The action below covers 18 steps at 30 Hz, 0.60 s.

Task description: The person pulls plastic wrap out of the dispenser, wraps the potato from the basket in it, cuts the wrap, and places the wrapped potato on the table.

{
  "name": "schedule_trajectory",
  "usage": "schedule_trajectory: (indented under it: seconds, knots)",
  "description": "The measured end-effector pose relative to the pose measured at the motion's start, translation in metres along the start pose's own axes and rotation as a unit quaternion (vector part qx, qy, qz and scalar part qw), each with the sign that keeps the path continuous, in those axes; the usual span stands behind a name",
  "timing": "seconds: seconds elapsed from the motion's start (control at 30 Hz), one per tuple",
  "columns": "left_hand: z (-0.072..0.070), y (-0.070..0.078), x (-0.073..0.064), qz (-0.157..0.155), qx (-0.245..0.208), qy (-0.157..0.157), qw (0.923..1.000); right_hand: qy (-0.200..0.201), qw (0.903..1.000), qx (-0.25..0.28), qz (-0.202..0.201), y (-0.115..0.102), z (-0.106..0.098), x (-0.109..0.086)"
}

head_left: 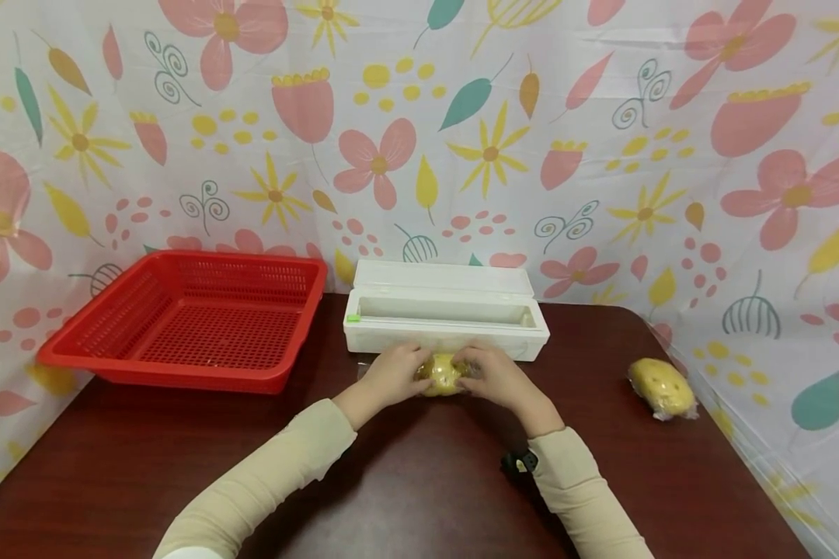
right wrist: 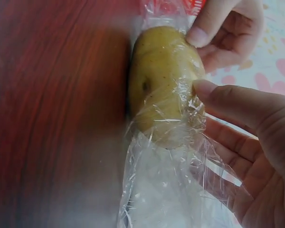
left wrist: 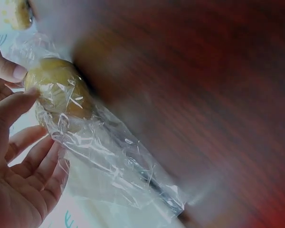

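A yellow potato [head_left: 443, 374] lies under clear plastic wrap on the table, close in front of a white wrap dispenser box [head_left: 447, 339]. My left hand [head_left: 398, 373] grips its left end, and my right hand [head_left: 492, 376] holds the right end. In the right wrist view, both thumbs press the film against the potato [right wrist: 164, 85], with the right fingers behind it. Loose plastic wrap [left wrist: 118, 161] trails from one end in the left wrist view, beside the left fingers.
The dispenser's lid [head_left: 443, 277] is raised. A red perforated basket [head_left: 189, 373] stands at the left of the dark table [head_left: 426, 497]. Near the right edge lies another film-wrapped potato [head_left: 663, 387]. A patterned cloth [head_left: 489, 210] hangs behind.
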<state>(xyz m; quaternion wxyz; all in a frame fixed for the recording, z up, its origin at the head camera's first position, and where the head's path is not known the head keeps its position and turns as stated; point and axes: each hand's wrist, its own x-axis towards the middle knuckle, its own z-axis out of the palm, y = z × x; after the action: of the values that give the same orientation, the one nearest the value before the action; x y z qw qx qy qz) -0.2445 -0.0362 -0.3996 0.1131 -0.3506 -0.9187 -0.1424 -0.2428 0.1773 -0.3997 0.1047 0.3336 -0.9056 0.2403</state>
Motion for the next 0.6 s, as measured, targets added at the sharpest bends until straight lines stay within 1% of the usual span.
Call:
schedule_trajectory:
  seconds: [0.13, 0.2, 0.27, 0.37, 0.43, 0.6]
  knots:
    - [-0.003, 0.005, -0.005, 0.005, -0.021, 0.011, 0.9997, 0.003, 0.9999, -0.009, -0.004, -0.006, -0.001, -0.003]
    - [-0.004, 0.007, -0.008, 0.011, -0.017, 0.019, 0.9996, 0.004, 0.9999, -0.013, -0.009, -0.008, -0.001, -0.005]
    - [-0.004, 0.009, -0.01, 0.021, -0.002, 0.024, 0.9995, 0.005, 0.9999, -0.013, -0.006, -0.011, -0.001, -0.007]
    - [-0.003, 0.012, -0.011, 0.038, 0.032, 0.035, 0.9982, 0.001, 0.9999, -0.014, 0.003, -0.014, -0.002, -0.011]
    - [-0.003, 0.014, -0.012, 0.044, 0.05, 0.04, 0.997, -0.003, 0.9999, -0.011, 0.012, -0.017, -0.004, -0.013]
    - [-0.002, 0.018, -0.015, 0.038, 0.072, 0.048, 0.9955, 0.001, 0.9997, -0.021, 0.012, -0.022, -0.002, -0.016]
